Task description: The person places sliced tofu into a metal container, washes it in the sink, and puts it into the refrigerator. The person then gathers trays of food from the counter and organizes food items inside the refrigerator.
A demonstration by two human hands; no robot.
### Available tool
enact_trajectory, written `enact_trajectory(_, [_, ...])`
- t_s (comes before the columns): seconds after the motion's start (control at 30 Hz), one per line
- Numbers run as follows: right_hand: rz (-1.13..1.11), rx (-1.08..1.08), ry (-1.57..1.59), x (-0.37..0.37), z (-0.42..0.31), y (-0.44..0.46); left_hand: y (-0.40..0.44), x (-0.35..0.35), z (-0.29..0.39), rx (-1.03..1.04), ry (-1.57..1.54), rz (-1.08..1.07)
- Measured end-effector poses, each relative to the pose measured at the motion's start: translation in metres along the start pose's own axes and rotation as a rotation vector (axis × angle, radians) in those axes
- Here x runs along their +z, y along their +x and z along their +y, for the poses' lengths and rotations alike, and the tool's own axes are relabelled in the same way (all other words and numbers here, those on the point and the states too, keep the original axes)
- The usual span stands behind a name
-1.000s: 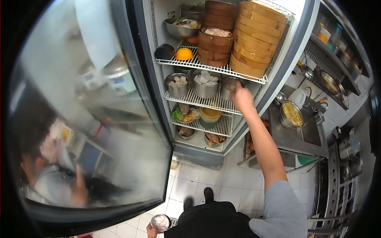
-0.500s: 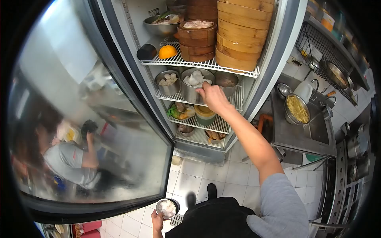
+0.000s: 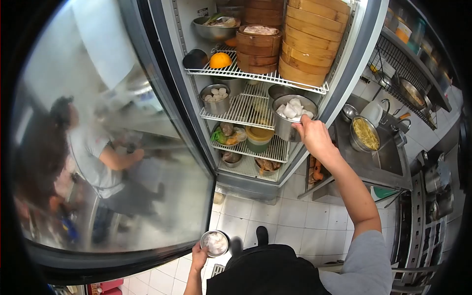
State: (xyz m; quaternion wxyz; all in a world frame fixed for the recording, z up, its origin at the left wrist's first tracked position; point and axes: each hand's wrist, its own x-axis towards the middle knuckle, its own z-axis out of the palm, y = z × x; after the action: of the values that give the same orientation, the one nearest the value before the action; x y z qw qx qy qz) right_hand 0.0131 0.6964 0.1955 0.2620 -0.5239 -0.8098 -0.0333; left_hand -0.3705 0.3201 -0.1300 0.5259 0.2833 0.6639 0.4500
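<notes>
My right hand (image 3: pixel 317 137) grips the near rim of a metal container (image 3: pixel 287 130), fingers closed on its edge. White, rounded pieces (image 3: pixel 293 109) fill this container, which is at the right side of the open fridge's middle shelf (image 3: pixel 241 109), in front of another metal container (image 3: pixel 281 90). Low by the door, my left hand (image 3: pixel 198 257) is closed on the side of a small metal bowl (image 3: pixel 227 244) with whitish pieces in it. I cannot tell exactly what the white food is.
A large glass fridge door (image 3: pixel 162 216) stands open at left; people show blurred through it. Bamboo steamers (image 3: pixel 312 46) and an orange half (image 3: pixel 220 60) occupy the upper shelf. A container of white balls (image 3: pixel 215 105) sits mid-shelf. Noodles (image 3: pixel 365 133) in a bowl are by the sink at right.
My right hand has moved the metal container from the shelf's middle toward the right and forward. The left hand with its bowl has shifted slightly up and right.
</notes>
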Motion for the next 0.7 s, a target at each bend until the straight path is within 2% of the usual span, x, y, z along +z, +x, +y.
enact_trajectory(0.13, [0.032,-0.028,-0.007,0.030,0.015,0.018,0.003,0.002,0.016,-0.055,0.073,-0.050])
enact_trajectory(0.27, [0.053,-0.016,0.079,0.053,0.003,0.039,0.004,0.010,0.018,0.100,0.076,-0.009])
enact_trajectory(0.37, [0.032,-0.040,0.113,0.071,-0.013,0.053,-0.002,0.017,0.031,0.112,0.078,0.020])
enact_trajectory(0.47, [-0.010,-0.031,0.161,0.091,-0.031,0.074,-0.011,0.027,0.068,0.056,0.081,0.006])
enact_trajectory(0.53, [0.056,-0.077,0.128,0.107,-0.040,0.089,-0.012,0.041,0.093,0.060,0.048,0.002])
enact_trajectory(0.63, [0.018,-0.049,0.162,0.121,-0.043,0.100,0.006,0.046,0.106,0.105,0.103,-0.057])
enact_trajectory(0.7, [-0.037,-0.020,0.177,0.123,-0.042,0.092,0.004,0.054,0.141,0.049,0.130,-0.123])
